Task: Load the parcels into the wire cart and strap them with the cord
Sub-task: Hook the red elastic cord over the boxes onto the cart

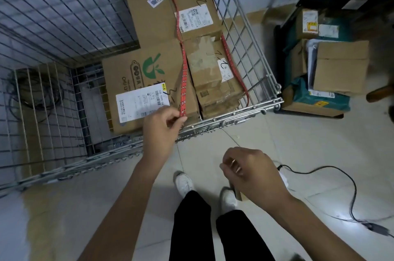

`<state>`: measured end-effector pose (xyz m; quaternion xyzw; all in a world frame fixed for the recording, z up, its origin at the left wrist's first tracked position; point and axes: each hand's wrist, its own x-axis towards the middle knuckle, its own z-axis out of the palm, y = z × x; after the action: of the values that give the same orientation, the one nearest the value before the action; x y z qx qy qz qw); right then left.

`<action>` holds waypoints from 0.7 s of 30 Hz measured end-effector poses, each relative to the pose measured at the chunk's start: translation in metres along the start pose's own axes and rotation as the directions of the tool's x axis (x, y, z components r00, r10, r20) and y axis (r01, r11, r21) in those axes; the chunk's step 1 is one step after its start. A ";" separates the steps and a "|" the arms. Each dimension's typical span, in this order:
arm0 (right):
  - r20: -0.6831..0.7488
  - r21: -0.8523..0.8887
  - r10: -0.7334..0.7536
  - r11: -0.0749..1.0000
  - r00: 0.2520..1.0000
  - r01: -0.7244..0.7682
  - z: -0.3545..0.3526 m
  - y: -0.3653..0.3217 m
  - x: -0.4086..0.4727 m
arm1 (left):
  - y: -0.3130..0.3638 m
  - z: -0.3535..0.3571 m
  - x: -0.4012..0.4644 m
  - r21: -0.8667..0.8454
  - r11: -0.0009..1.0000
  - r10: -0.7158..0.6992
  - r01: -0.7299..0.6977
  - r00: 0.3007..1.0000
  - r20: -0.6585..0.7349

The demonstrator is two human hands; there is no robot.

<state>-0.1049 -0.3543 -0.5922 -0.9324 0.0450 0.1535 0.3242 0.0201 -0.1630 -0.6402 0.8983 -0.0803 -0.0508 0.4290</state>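
View from above, looking down at a person's two bare arms, black trousers and white shoes on a pale tiled floor. A wire cart stands just ahead, holding several cardboard parcels packed side by side. A red cord runs in two lines over the parcel tops, from the far end back to the near rim.

The left hand pinches the near end of the cord at the cart's front edge. The right hand hangs apart, lower and nearer the body, fingers curled; whether it holds anything cannot be told.

Loading looks done for these boxes; the strapping step appears to be in hand. The next move probably calls for pulling the cord taut and hooking or tying its end to the front rim.

More parcels sit stacked on the floor to the right, and a black cable trails across the tiles.
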 end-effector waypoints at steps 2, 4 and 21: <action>0.004 0.026 -0.019 0.999 1.000 0.019 0.007 -0.009 0.003 | -0.003 0.000 -0.002 0.038 0.996 0.082 -0.081 0.996 -0.035; 0.022 0.026 -0.036 0.999 0.999 0.036 0.013 -0.015 0.002 | -0.005 0.003 -0.004 0.052 0.992 0.118 -0.116 0.992 -0.041; 0.191 0.746 0.268 0.585 0.944 -0.317 0.031 -0.037 -0.005 | 0.057 0.000 -0.101 -0.477 0.757 -0.379 0.447 0.894 0.237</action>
<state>-0.1113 -0.3063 -0.5922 -0.6801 0.2493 0.1975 0.6605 -0.0846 -0.1793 -0.5939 0.7386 0.1100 -0.2205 0.6274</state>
